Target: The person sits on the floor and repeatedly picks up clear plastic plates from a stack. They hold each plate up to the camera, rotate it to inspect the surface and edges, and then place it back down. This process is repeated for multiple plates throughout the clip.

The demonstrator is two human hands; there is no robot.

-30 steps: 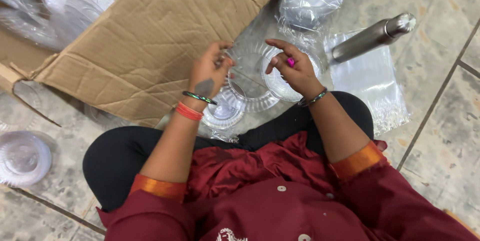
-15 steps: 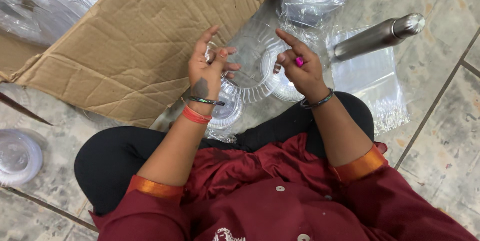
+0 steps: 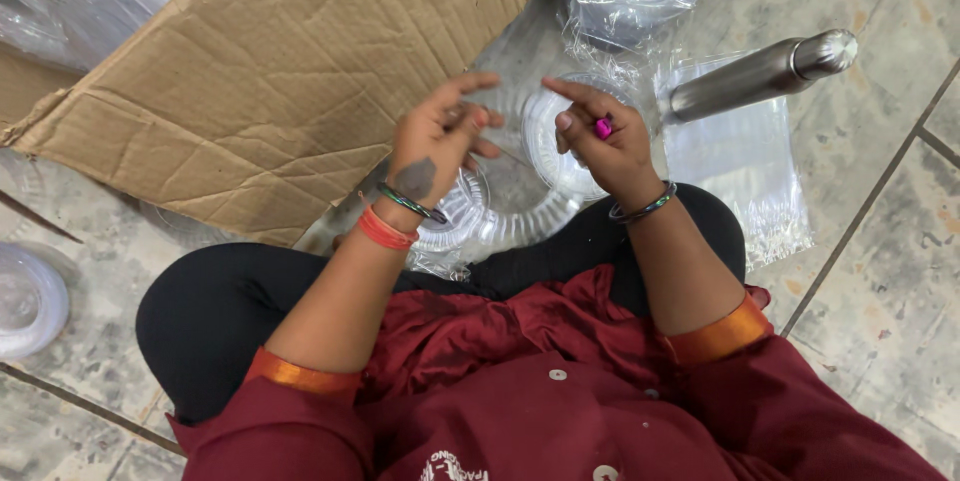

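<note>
Now I am holding my left hand [image 3: 440,136] and right hand [image 3: 600,141] above my lap, fingers loosely spread, gripping nothing that shows. Just beneath my fingertips, clear plastic lids [image 3: 520,206] are lying; beyond them a steel bottle [image 3: 760,73] and a cardboard sheet [image 3: 290,71].

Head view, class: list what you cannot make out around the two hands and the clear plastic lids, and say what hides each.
- Whether the left hand and right hand grip anything: the thing is too clear and thin.
- Count of clear plastic lids: see-through, overlapping, partly behind the hands.
- Floor under the cardboard sheet: covered.
- Steel bottle base: behind plastic wrap.
</note>
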